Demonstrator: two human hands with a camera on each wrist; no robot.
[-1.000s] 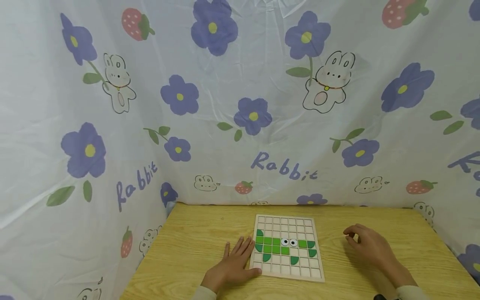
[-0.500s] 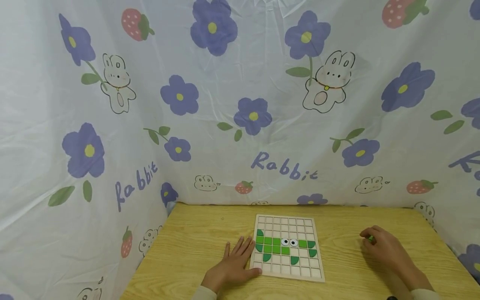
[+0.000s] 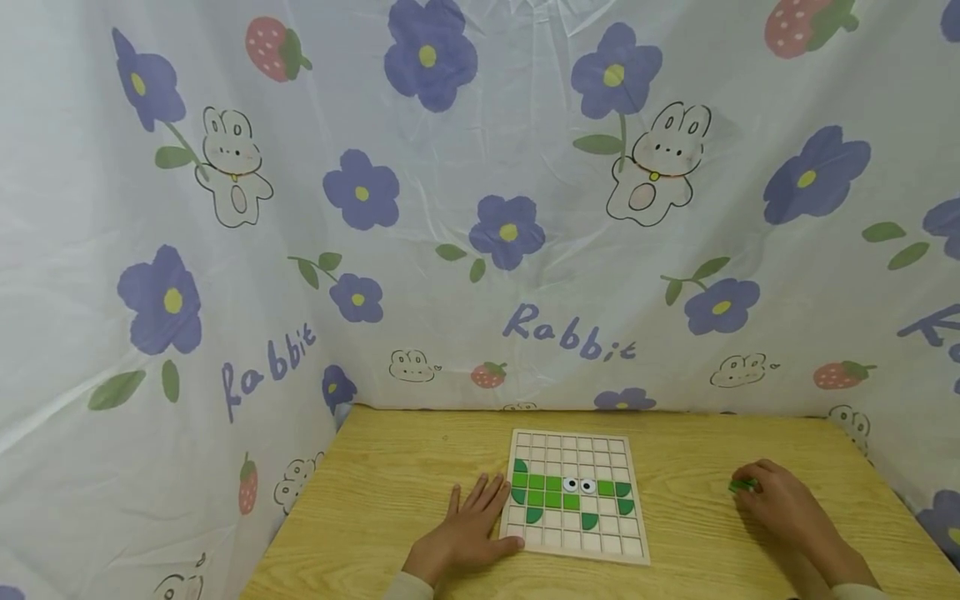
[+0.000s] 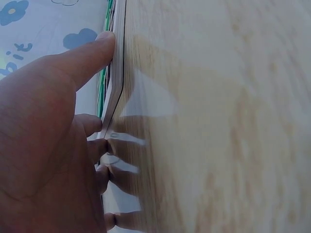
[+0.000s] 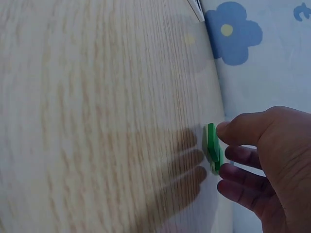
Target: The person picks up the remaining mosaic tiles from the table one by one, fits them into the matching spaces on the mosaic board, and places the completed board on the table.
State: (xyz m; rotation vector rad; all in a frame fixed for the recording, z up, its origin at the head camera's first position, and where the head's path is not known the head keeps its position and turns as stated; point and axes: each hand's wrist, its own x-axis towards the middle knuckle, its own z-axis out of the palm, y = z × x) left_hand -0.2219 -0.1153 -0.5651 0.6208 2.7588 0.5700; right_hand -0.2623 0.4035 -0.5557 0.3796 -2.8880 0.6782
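My left hand [image 3: 468,533] lies with spread fingers along the left edge of a wooden grid board [image 3: 570,537]. In the left wrist view its thumb [image 4: 95,58] presses on the board's side. Bright green square tiles [image 3: 552,483], dark green quarter-round tiles [image 3: 589,521] and two eye tiles [image 3: 588,486] fill some of the board's cells. To the right of the board, my right hand [image 3: 783,504] pinches green tiles [image 3: 742,485] at its fingertips, low over the table. The right wrist view shows one green tile [image 5: 213,142] at the thumb tip, with another green piece [image 5: 217,162] behind it.
The wood-grain table [image 3: 390,483] reaches back to a white curtain [image 3: 450,333] printed with flowers and rabbits. More of this curtain closes off the left and right sides. The board stands midway between my hands.
My right hand has moved right and slightly nearer, away from the board. Green tiles, hidden in it at first, now show below its fingertips. The left hand and the board have kept still.
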